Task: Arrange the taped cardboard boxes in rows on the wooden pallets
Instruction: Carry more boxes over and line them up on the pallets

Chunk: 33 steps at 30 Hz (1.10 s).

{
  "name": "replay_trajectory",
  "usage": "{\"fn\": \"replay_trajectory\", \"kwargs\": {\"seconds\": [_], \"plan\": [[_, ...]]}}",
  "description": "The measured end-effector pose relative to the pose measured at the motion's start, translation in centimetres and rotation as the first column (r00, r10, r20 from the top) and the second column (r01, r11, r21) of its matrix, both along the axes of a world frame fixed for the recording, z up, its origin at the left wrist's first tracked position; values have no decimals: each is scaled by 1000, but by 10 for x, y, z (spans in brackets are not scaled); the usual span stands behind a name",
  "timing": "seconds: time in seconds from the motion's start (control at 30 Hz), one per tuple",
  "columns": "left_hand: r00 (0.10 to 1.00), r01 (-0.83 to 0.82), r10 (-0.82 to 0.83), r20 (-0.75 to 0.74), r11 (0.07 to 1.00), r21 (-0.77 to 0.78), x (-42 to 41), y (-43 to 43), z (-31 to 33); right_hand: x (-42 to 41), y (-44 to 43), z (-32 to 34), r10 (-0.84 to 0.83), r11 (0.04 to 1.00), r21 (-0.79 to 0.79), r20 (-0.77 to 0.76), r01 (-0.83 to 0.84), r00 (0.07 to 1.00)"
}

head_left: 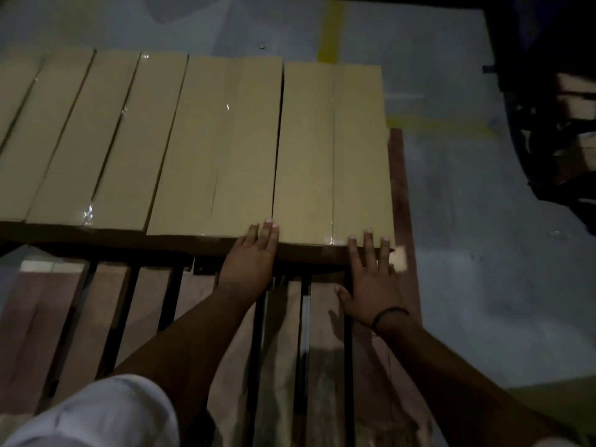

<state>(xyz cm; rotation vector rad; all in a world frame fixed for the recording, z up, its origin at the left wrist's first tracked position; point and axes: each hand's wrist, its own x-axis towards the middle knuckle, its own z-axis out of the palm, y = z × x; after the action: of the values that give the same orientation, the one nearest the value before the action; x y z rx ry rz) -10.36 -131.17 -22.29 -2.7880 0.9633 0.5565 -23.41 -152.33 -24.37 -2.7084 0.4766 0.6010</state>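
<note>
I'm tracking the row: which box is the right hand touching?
The rightmost box, at the row's end; the right hand rests straight fingers on its near edge.

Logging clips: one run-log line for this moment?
left hand: flat at box seam | right hand: flat on end box | boxes: one row on pallet

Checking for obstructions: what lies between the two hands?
Between the left hand and right hand: the rightmost cardboard box, near edge, and wooden pallet slats; head view.

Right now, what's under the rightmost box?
The pallet: its slats run under the box, and one plank shows along its right side. Whatever lies directly beneath is covered.
</note>
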Motion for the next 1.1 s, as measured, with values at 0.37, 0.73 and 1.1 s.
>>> {"fn": "replay_trajectory", "kwargs": {"seconds": [0.37,0.73,1.1], "plan": [[995,-88,79,-64,985,-149,-76,-2,71,-50,-18,71,22,994,104,53,-28,998],[992,-120,97,-83,930,-347,-175,-65,270,-128,-18,275,-132,988,116,241,106,962],[1000,-2,-12,-21,810,-587,-274,-151,453,-233,-87,476,-242,964,20,477,266,845]]}}
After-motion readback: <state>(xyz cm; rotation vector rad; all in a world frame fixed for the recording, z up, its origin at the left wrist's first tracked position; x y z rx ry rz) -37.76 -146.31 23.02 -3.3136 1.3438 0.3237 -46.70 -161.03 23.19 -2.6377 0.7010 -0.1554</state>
